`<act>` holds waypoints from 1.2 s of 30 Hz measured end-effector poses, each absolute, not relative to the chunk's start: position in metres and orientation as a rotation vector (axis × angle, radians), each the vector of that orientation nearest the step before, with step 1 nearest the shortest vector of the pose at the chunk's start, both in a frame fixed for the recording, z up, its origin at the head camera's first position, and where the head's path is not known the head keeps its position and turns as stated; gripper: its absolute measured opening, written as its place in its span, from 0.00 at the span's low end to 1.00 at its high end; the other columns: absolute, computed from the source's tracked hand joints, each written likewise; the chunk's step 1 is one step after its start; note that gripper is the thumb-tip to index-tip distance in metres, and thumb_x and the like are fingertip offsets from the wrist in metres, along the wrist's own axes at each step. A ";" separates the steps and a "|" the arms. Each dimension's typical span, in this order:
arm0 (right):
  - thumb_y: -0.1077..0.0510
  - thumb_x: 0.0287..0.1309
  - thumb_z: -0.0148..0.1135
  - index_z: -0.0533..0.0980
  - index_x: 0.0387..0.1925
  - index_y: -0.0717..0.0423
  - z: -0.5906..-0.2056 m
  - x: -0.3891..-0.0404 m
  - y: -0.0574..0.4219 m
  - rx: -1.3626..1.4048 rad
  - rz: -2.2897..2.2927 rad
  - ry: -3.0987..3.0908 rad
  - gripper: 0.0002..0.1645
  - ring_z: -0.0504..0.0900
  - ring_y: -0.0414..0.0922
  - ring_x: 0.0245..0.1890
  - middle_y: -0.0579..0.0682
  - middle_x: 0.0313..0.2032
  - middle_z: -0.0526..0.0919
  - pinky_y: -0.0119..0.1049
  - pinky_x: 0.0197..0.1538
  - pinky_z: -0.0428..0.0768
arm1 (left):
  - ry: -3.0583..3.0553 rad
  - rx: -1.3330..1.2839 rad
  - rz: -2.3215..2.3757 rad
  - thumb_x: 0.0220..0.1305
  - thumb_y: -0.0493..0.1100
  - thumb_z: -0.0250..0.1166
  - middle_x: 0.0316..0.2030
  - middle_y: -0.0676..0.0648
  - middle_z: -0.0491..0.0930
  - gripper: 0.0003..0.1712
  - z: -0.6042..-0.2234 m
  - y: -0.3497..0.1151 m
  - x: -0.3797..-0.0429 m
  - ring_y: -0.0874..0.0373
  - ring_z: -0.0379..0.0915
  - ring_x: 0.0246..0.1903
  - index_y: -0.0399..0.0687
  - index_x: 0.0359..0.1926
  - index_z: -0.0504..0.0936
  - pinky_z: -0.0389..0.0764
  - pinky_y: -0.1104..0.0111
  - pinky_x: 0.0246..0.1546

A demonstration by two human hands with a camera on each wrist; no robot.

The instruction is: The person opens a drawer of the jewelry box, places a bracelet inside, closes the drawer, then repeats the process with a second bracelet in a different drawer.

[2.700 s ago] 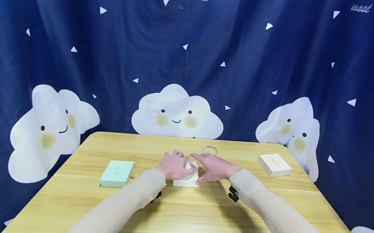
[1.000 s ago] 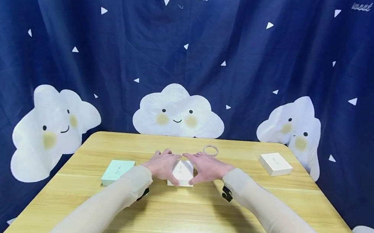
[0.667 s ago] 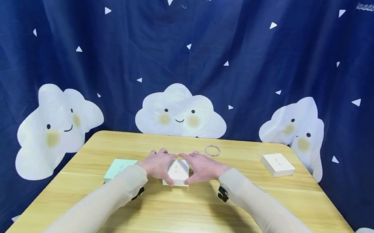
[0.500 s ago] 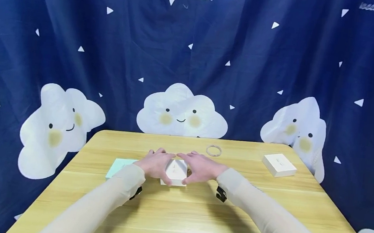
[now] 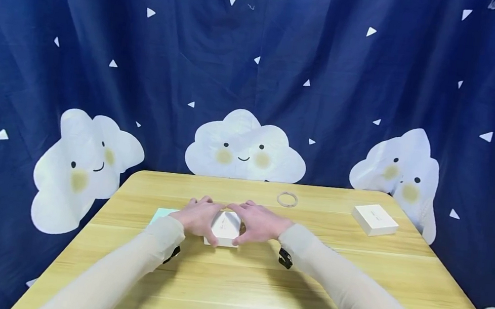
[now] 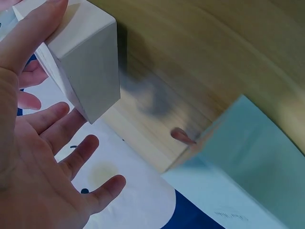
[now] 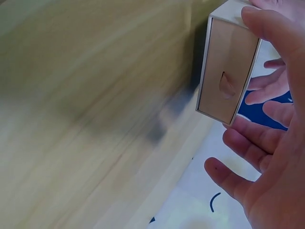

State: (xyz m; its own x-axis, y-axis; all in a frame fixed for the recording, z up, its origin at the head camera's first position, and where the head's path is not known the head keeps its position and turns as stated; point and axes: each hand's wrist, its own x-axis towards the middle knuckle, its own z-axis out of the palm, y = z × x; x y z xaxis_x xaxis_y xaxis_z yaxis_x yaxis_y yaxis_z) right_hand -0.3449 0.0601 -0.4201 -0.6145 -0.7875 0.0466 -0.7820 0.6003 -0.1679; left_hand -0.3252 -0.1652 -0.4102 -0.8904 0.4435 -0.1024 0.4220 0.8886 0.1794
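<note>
A small white drawer box (image 5: 226,226) lies on the table between both hands. My left hand (image 5: 199,218) holds its left side, thumb on the near face and index finger at the far edge. The right hand (image 5: 259,222) grips the right side the same way, the two index fingertips almost meeting behind it. In the left wrist view, the other left fingers spread loosely off the box (image 6: 90,67). The right wrist view shows the box's pinkish drawer front (image 7: 224,57) pushed in, with a small pull tab (image 7: 227,87); the right thumb sits on the box's edge.
A mint-green box (image 5: 161,213) with a brown tab (image 6: 182,136) stands left, partly hidden by the left hand and sleeve. Behind the right hand lies a thin pale ring (image 5: 286,206). Another white box (image 5: 375,219) is at the table's right side. A curtain hangs behind.
The left hand has gone from lying over the white box to its left side. Both hands and the box have since slid left toward the mint-green box. The view has turned slightly left.
</note>
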 end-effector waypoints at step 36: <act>0.29 0.48 0.73 0.60 0.76 0.44 -0.427 -0.340 0.012 -1.380 -0.265 2.790 0.59 0.73 0.43 0.54 0.45 0.59 0.79 0.41 0.53 0.77 | 2.885 0.541 0.342 0.32 0.54 0.87 0.53 0.52 0.79 0.62 -0.407 -0.206 -0.311 0.51 0.63 0.57 0.54 0.72 0.69 0.64 0.47 0.58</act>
State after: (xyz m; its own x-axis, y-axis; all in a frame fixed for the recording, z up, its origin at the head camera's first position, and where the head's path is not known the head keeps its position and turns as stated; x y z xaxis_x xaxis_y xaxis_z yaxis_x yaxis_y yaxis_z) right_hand -0.3396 0.0120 -0.4268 -0.6096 -0.7905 0.0594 -0.7875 0.5954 -0.1592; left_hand -0.3113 -0.2060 -0.4074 -0.9162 0.3760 -0.1386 0.3332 0.9069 0.2579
